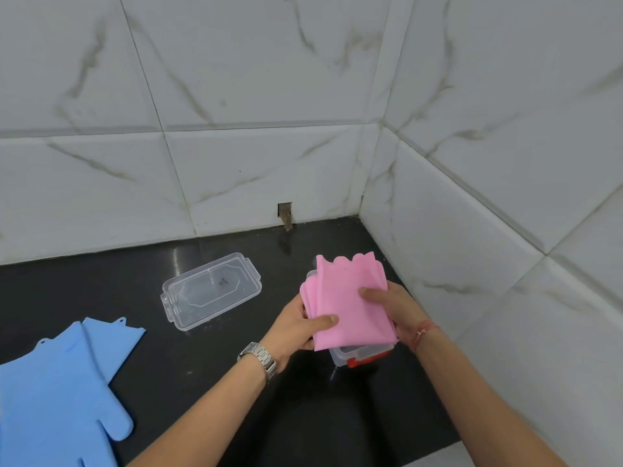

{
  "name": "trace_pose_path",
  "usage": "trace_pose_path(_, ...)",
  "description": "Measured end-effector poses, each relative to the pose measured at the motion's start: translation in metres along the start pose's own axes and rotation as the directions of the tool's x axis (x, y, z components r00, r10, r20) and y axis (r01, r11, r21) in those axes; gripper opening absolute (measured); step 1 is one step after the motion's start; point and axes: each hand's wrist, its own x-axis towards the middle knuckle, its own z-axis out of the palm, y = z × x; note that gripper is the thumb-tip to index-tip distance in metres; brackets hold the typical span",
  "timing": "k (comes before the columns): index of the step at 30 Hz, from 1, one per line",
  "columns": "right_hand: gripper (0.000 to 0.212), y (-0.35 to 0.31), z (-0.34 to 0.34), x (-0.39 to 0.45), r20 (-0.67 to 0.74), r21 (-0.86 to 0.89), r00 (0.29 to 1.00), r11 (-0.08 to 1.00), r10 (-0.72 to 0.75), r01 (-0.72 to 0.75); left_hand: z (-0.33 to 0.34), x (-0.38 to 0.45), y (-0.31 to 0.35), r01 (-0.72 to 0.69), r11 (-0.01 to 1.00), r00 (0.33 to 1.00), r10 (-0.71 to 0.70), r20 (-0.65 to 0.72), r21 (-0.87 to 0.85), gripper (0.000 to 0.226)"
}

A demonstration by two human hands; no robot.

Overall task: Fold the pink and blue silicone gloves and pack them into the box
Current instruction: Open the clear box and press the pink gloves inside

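Hands: left [296, 326], right [392, 306] grip folded pink gloves [347, 301], perhaps 2; 1 box [350, 358] beneath.

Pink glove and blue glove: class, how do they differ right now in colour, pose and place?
The pink glove is folded and held by both hands, left hand and right hand, above the box. The blue glove lies flat, unfolded and untouched, on the counter. Both have scalloped cuffs.

Pink gloves [347, 298] in my hands, solid pink, no print. Blue gloves [57, 389] plain light blue. Bench [236, 382] glossy black. Lid [211, 291] clear, small dark mark at centre. Box [357, 357] clear with a red clip. Wall tiles [236, 79] white, grey-brown marble veins. My watch [258, 358] silver; wrist thread [425, 330] red.
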Motion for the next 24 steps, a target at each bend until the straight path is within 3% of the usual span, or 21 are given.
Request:
trace_pose_path(6, 0.019, -0.010, -0.002, 0.012, 0.013, -0.053, 0.997, 0.995, -0.079, 0.080, 0.006, 0.011, 0.003, -0.052, 0.998, 0.998, 0.053, -0.043, 0.035, 0.060)
trace_pose_path(10, 0.019, -0.012, -0.002, 0.024, 0.014, -0.169, 0.995, 0.981, -0.094, 0.095, 0.010, 0.016, 0.006, -0.084, 0.969, 0.993, 0.100, -0.059, 0.234, 0.062)
trace_pose_path(15, 0.025, 0.002, -0.003, 0.042, -0.022, -0.399, 0.996, 0.914, -0.084, 0.069, 0.019, 0.026, 0.000, 0.030, 0.883, 0.998, 0.000, -0.065, 0.469, 0.069)
trace_pose_path(21, 0.003, 0.017, -0.005, 0.063, -0.114, -0.725, 0.974, 0.687, -0.197, 0.054, 0.040, 0.037, 0.001, 0.066, 0.634, 0.987, 0.071, -0.143, 0.770, 0.051)
trace_pose_path(24, 0.018, 0.022, -0.003, 0.068, -0.104, -0.805, 0.967, 0.591, -0.232, 0.055, 0.050, 0.043, 0.001, 0.100, 0.478, 0.983, 0.089, -0.161, 0.873, 0.053)
